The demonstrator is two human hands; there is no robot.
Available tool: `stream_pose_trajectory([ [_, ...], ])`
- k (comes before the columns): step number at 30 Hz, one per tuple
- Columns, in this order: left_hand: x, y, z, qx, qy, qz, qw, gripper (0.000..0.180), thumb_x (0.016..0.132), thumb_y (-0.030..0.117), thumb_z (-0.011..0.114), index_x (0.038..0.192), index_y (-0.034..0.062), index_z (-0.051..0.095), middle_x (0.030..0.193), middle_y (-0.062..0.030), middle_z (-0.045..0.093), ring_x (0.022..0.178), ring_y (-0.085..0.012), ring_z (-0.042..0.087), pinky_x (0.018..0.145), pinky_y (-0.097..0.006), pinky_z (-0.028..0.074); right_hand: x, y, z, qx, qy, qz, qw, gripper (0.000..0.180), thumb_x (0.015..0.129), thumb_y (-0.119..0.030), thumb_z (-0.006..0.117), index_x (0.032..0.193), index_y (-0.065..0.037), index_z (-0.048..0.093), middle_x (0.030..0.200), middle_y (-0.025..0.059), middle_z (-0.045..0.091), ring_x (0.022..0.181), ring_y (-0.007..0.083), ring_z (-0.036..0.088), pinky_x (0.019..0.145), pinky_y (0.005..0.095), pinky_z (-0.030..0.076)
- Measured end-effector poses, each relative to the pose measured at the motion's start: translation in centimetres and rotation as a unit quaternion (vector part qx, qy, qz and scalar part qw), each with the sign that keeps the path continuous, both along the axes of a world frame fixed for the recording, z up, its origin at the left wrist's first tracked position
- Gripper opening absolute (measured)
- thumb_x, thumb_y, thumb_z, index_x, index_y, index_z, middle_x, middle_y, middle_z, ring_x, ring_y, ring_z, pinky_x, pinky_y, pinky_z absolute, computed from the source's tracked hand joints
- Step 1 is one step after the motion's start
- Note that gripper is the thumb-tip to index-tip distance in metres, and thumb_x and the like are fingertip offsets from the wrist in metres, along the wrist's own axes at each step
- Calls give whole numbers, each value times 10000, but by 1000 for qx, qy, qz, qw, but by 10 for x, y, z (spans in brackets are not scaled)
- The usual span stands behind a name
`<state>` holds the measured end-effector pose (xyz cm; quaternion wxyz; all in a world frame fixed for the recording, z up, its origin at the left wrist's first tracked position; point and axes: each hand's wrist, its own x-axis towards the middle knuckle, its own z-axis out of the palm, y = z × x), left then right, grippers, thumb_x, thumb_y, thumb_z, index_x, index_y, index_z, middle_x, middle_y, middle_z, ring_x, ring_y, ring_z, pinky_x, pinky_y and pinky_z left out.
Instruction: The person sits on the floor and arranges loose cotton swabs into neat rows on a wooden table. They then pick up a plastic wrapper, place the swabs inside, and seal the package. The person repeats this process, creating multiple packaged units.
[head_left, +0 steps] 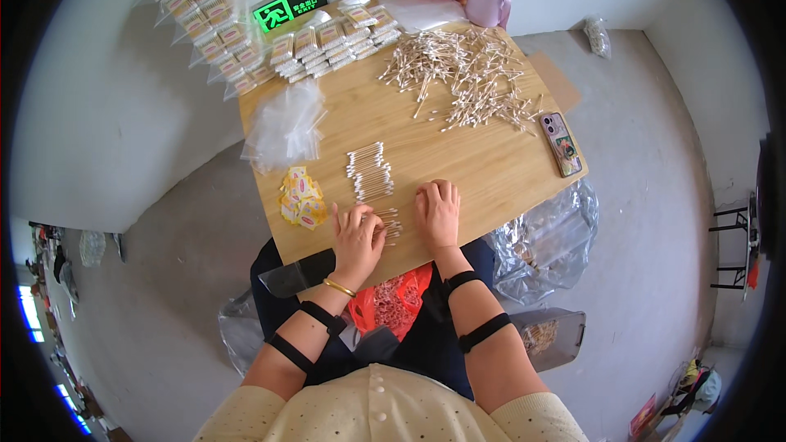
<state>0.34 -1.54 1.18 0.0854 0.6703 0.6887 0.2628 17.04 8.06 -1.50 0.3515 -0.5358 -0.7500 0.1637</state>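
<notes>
Your cotton swabs are thin white-tipped sticks in a small bunch at the near edge of the wooden bench, long axes running left to right. Your left hand lies palm down, fingers curled onto the bunch — whether it grips any I cannot tell. Your right hand rests flat beside them, fingers spread, holding nothing.

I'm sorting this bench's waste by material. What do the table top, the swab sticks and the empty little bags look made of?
Table top: probably plywood or laminate, with a pale wood grain and a matt finish. Swab sticks: light tan shafts with white tips, likely wood or bamboo with cotton. Empty bags: clear, glossy, crinkled thin plastic film.
</notes>
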Motion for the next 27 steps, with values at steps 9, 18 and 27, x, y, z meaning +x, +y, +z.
stream_pose_trajectory([
  [9, -4, -3, 14, 12, -18, -24, 999, 126, 826, 161, 780, 857, 155, 658, 1123, -37, 588, 1162, -281, 538, 1238, -609, 167, 0, 0, -4, 13, 1, -5, 1000, 135, 933, -181, 636, 1017, -76, 651, 1082, 126, 585, 1059, 340, 546, 928, 457, 440],
  [18, -8, -18, -2, -7, -12, -49, 999, 298, 773, 201, 850, 984, 162, 642, 1194, -57, 552, 1248, -291, 521, 1238, -619, 145, -1, 1, -2, 3, 6, -2, 1000, 134, 920, -182, 643, 1004, -79, 655, 1096, 127, 578, 1068, 341, 540, 940, 464, 437],
  [27, -20, 22, -4, 6, -16, -14, 1000, 462, 787, 249, 846, 1161, 149, 595, 1328, -70, 509, 1349, -329, 442, 1230, -644, 164, 0, 1, -3, 13, -3, -1, 1000, 135, 923, -184, 638, 1010, -83, 661, 1085, 122, 580, 1055, 333, 544, 931, 460, 438],
])
